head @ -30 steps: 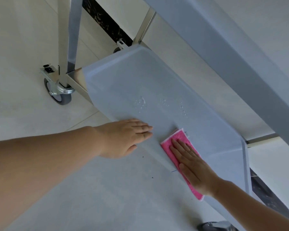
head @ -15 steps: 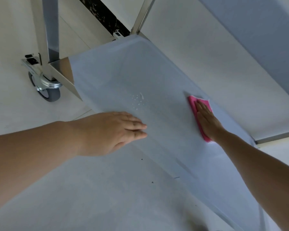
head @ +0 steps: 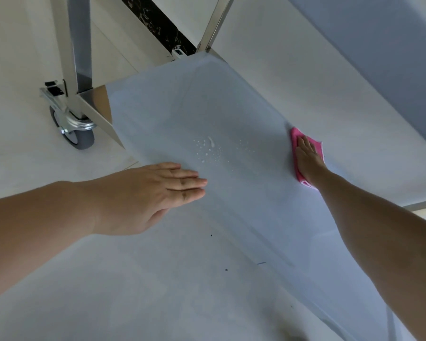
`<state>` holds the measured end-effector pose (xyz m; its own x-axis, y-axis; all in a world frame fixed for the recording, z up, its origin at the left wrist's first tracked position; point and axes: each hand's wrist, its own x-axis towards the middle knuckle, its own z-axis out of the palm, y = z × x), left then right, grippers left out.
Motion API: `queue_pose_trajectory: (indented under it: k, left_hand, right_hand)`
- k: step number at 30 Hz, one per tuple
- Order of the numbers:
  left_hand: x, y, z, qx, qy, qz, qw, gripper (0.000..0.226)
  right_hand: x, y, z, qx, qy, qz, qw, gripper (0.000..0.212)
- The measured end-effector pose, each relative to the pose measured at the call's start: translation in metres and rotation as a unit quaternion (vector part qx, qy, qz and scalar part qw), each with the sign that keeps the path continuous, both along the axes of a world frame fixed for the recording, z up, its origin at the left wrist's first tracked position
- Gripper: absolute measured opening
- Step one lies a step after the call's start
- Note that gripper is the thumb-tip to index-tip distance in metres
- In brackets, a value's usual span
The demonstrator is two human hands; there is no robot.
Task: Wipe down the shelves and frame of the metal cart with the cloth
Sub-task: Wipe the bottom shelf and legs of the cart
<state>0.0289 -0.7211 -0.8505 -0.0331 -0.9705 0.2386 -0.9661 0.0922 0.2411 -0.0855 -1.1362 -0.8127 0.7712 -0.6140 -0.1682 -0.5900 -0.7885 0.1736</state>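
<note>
Head view, left hand (head: 155, 193): lying flat at 9 o'clock of the frame, fingers straight and held together, pressing palm-down on the near edge of the lower shelf (head: 231, 193); pinching nothing.
Head view, right hand (head: 308, 159): reaching in from 4 o'clock, fingers straight and spread flat, pressing the cloth (head: 316, 147) down against the shelf; fingers not curling round it.
Cloth: pink, folded, lying under the right hand at about 2 o'clock, at the far edge of the lower shelf; showing past the fingertips and again beside the wrist.
Lower shelf: pale grey, running from 11 o'clock down to 5 o'clock, carrying both hands.
Droplets (head: 208, 148): sitting on the shelf between the two hands, just beyond the left fingertips, well apart from the cloth.
Upper shelf (head: 379, 57): crossing the 1 o'clock corner, hanging over the far side of the lower shelf.
Near post (head: 80, 43): standing upright at 11 o'clock, meeting the shelf corner.
Far post (head: 214, 23): rising from the far corner at 12 o'clock, leaning rightward in the wide-angle frame.
Caster wheel (head: 75, 130): sitting under the near post at 10 o'clock, touching the floor (head: 158, 291).
Floor: pale tile, filling the 6 to 9 o'clock area, showing a few small dark specks.
Dark strip (head: 158, 20): running diagonally behind the posts at 12 o'clock.
</note>
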Motion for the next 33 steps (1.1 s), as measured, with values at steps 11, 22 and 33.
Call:
queue_pose_trajectory:
  k: [11,22,33]
  left_hand:
    - [0.003,0.002,0.002,0.075,0.007,-0.014,0.997,0.070]
    - [0.006,0.002,0.005,0.110,0.003,-0.028,0.994,0.080]
    - [0.038,0.019,0.001,0.021,-0.006,0.054,0.998,0.073]
  right_hand:
    - [-0.033,0.142,0.002,0.083,-0.054,0.194,0.976,0.053]
    - [-0.060,0.221,0.012,0.115,0.012,0.264,0.958,0.057]
    - [-0.048,0.215,0.019,0.158,0.015,0.331,0.930,0.050]
